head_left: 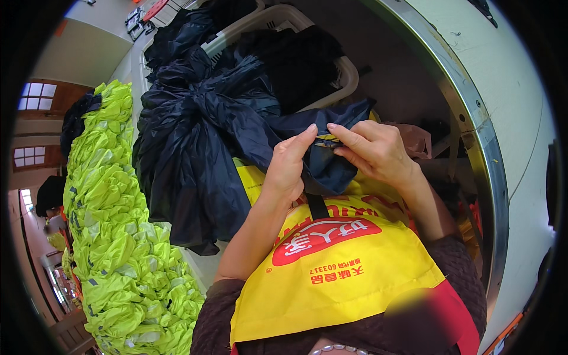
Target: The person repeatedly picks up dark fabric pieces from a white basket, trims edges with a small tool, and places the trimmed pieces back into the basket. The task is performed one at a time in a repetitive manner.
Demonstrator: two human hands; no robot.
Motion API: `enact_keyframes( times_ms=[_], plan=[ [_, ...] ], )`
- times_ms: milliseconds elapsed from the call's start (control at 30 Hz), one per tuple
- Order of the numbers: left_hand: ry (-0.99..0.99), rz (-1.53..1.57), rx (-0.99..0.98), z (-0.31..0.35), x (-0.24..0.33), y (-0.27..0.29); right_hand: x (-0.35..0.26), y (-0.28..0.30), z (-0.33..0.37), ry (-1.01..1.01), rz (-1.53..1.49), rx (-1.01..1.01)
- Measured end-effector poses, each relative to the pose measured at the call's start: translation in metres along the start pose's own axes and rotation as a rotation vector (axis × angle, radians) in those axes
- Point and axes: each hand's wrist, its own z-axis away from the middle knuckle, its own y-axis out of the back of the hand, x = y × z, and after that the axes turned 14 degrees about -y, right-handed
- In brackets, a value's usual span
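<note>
while both hands pinch it at chest height, the dark navy garment (pixel 322 160) lies bunched over a yellow apron (pixel 337 266). left hand (pixel 288 165) grips a fold with thumb raised; right hand (pixel 373 148) nips a small yellow tag (pixel 326 142). bundled navy raincoats (pixel 195 136) sit just beside, neon-yellow vests (pixel 124 236) heaped further left.

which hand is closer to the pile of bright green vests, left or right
Left. The left hand pinches the dark blue fabric on the side toward the green vests. The right hand grips the same fabric farther from them.
</note>
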Motion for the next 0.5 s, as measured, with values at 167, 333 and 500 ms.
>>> enact_keyframes(
  times_ms=[167, 333, 500],
  plan=[
    [0.009, 0.035, 0.018, -0.003, -0.002, 0.002, 0.006, -0.004, 0.005, -0.164, -0.357, 0.009],
    [-0.021, 0.041, -0.037, -0.003, -0.001, 0.001, -0.005, -0.001, -0.005, -0.454, -0.739, -0.044],
    [-0.652, -1.162, -0.476, 0.014, 0.052, 0.028, -0.020, 0.001, -0.012, -0.504, -0.798, 0.121]
  ],
)
